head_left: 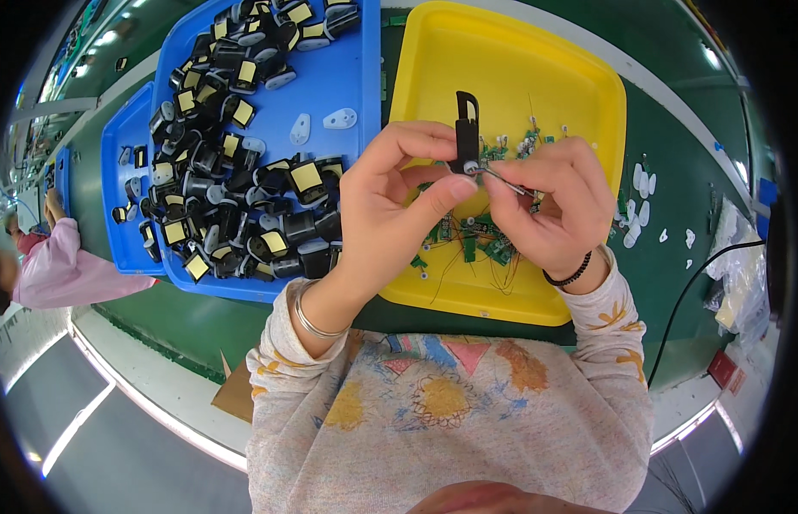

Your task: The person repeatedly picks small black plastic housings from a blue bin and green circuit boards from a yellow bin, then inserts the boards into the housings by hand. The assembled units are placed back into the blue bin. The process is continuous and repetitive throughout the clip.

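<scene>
Above the yellow tray (pixel 468 60), my left hand (pixel 386 193) pinches a black plastic housing (pixel 467 137) upright between thumb and fingers. A small round greyish part (pixel 471 167) sits at the lower end of that housing. My right hand (pixel 558 201) is closed on a thin metal tool (pixel 510 180), whose exact kind is hard to make out, with its tip at the round part. Beneath both hands, green circuit boards (pixel 493 244) with fine wires lie in the tray, partly hidden by my fingers.
A blue tray (pixel 348 77) on the left holds many black housings (pixel 245 171) with yellowish pads. White oval pieces (pixel 643 184) lie on the green table at right, near a clear plastic bag (pixel 738 257) and a black cable (pixel 673 300). A person in pink (pixel 60 265) sits far left.
</scene>
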`<state>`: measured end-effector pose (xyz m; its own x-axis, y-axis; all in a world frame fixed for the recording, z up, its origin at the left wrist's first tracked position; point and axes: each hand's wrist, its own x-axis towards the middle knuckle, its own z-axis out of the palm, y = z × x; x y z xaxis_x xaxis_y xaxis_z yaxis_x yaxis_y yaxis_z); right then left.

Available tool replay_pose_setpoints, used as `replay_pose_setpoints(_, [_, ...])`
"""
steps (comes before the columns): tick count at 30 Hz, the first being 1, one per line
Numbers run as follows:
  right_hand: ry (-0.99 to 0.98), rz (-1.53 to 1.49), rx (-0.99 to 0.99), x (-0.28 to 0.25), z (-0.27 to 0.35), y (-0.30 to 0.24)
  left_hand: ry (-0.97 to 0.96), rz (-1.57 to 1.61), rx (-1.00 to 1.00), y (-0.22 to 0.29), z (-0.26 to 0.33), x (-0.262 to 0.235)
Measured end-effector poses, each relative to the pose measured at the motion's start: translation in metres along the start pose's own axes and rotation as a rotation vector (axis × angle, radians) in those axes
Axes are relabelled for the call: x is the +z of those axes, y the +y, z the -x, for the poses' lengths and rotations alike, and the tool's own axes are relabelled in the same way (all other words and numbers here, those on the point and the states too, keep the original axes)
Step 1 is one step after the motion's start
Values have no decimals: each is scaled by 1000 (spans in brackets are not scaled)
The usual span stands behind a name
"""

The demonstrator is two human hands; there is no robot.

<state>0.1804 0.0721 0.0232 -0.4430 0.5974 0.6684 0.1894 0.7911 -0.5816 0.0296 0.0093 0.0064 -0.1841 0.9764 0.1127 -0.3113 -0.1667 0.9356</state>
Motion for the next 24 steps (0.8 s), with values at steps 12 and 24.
replay_pose_setpoints(12, [-40,10,-1,1,0,-3,-52,15,29,0,-1,-1])
replay_pose_setpoints(24, [-60,-364,-207,-15,-15,-9,-99,30,57,4,0,-5])
